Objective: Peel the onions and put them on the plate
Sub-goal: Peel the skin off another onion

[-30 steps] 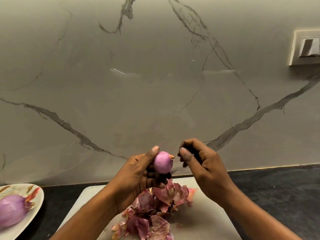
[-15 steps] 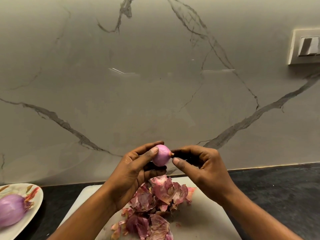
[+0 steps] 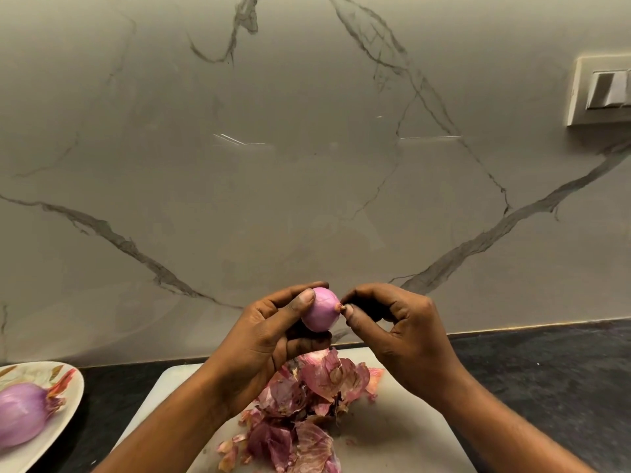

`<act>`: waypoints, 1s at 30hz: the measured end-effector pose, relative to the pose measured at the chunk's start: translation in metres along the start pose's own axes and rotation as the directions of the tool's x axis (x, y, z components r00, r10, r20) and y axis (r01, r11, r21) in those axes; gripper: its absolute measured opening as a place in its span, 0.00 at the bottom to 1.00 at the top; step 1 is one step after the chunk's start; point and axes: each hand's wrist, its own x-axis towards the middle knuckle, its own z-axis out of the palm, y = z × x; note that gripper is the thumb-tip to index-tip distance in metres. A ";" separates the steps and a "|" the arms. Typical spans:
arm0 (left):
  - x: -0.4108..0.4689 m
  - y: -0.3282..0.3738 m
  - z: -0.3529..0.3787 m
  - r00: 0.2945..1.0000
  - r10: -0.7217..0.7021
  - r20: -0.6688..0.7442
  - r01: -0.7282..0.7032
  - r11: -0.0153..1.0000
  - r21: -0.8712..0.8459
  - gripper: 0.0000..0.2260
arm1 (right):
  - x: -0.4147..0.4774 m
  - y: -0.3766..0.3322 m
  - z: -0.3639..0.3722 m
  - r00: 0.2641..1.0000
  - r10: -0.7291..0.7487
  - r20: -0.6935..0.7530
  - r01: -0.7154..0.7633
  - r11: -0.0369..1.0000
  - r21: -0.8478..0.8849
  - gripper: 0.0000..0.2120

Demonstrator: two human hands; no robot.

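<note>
Pale marble wall (image 3: pixel 307 165) with dark grey veins fills most of the view, and a dark speckled counter (image 3: pixel 546 387) runs along its foot. On that counter lies a white cutting board (image 3: pixel 392 435), and everything else is placed from it. A loose heap of dry purple and pink onion skins (image 3: pixel 307 404) lies on the middle of the board, spreading from its far edge toward its near edge. Above the far edge of the board, held in the air in front of the wall, is a small onion (image 3: pixel 321 310); it is smooth and pink, with a short brownish stub at its right end. The left hand (image 3: pixel 259 343) grips this onion, fingers curled round its back and underside and the thumb pressed on its upper left side. The right hand (image 3: pixel 399 329) is closed too, its thumb and forefinger pinching the stub at the onion's tip, the other fingers curled behind. Both forearms reach in over the near corners of the board. Left of the board, a strip of dark counter between them, sits a white patterned plate (image 3: pixel 59 428), partly cut off by the frame edge. A larger onion (image 3: pixel 20 414) lies on it, peeled and pale purple, its ragged reddish end pointing toward the board. High on the wall, far to the right of the board, is a cream switch (image 3: pixel 604 90).
</note>
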 end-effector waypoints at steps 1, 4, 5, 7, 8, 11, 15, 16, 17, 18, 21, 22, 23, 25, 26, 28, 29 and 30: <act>0.000 0.000 0.000 1.000 0.000 0.000 0.000 1.000 0.001 0.17 | 0.000 0.000 0.000 1.000 -0.004 -0.002 0.004 1.000 0.003 0.06; 0.001 0.001 -0.001 1.000 0.002 -0.006 -0.002 1.000 -0.008 0.17 | 0.000 -0.003 -0.001 1.000 -0.029 -0.005 0.029 0.999 0.013 0.07; 0.001 0.001 -0.001 1.000 0.002 -0.010 -0.002 1.000 -0.015 0.17 | 0.000 -0.005 -0.001 0.999 -0.041 -0.002 0.041 0.999 0.017 0.07; 0.001 0.001 -0.001 1.000 0.002 -0.013 -0.002 1.000 -0.023 0.17 | 0.000 -0.006 -0.001 0.998 -0.059 -0.003 0.059 0.998 0.017 0.09; 0.001 0.001 -0.001 1.000 0.001 -0.013 -0.001 1.000 -0.020 0.18 | 0.001 -0.006 -0.002 0.998 -0.064 -0.004 0.064 0.998 0.010 0.10; 0.001 0.001 -0.002 1.000 -0.002 -0.015 0.002 1.000 -0.004 0.18 | 0.000 -0.005 -0.002 0.997 -0.071 -0.005 0.071 0.997 -0.014 0.09; 0.002 0.001 -0.002 1.000 -0.009 -0.017 0.009 1.000 0.017 0.19 | -0.001 -0.004 -0.002 0.997 -0.074 0.004 0.074 0.996 -0.040 0.06; 0.002 0.000 -0.002 1.000 -0.012 -0.015 0.012 1.000 0.024 0.19 | -0.001 -0.004 -0.001 0.997 -0.076 0.011 0.077 0.996 -0.046 0.05; 0.002 0.000 -0.002 1.000 -0.015 -0.009 0.015 0.999 0.034 0.19 | -0.001 -0.005 -0.001 0.996 -0.082 0.018 0.083 0.995 -0.055 0.05; 0.002 0.000 -0.002 1.000 -0.017 -0.004 0.017 0.999 0.046 0.20 | 0.000 -0.005 -0.001 0.996 -0.089 0.025 0.090 0.994 -0.061 0.04; 0.001 -0.001 -0.002 1.000 -0.027 0.006 0.026 0.998 0.063 0.20 | 0.000 -0.007 0.001 0.995 -0.091 0.052 0.094 0.994 -0.062 0.05; 0.001 -0.001 -0.002 1.000 -0.029 0.008 0.029 0.997 0.069 0.20 | 0.000 -0.007 0.001 0.995 -0.086 0.058 0.089 0.994 -0.057 0.04; 0.001 -0.001 -0.001 0.999 -0.032 0.012 0.031 0.997 0.076 0.20 | 0.000 -0.008 0.001 0.995 -0.074 0.061 0.077 0.996 -0.048 0.05; 0.001 0.000 -0.001 0.999 -0.036 0.019 0.035 0.995 0.092 0.21 | 0.000 -0.010 0.001 0.997 -0.047 0.062 0.048 0.999 -0.023 0.04; 0.001 0.000 0.000 0.999 -0.041 0.022 0.038 0.995 0.095 0.21 | 0.000 -0.011 0.001 0.998 -0.031 0.062 0.032 0.999 -0.008 0.04; 0.000 0.000 0.001 0.998 -0.052 0.022 0.049 0.994 0.095 0.21 | 0.000 -0.012 0.002 0.997 0.012 0.075 -0.015 0.999 0.040 0.03; 0.000 0.000 0.002 0.998 -0.058 0.019 0.056 0.994 0.093 0.22 | -0.001 -0.013 0.003 0.996 0.028 0.086 -0.034 0.997 0.064 0.03; -0.001 0.000 0.002 0.998 -0.062 0.014 0.060 0.994 0.092 0.22 | -0.001 -0.013 0.004 0.995 0.041 0.094 -0.048 0.996 0.080 0.04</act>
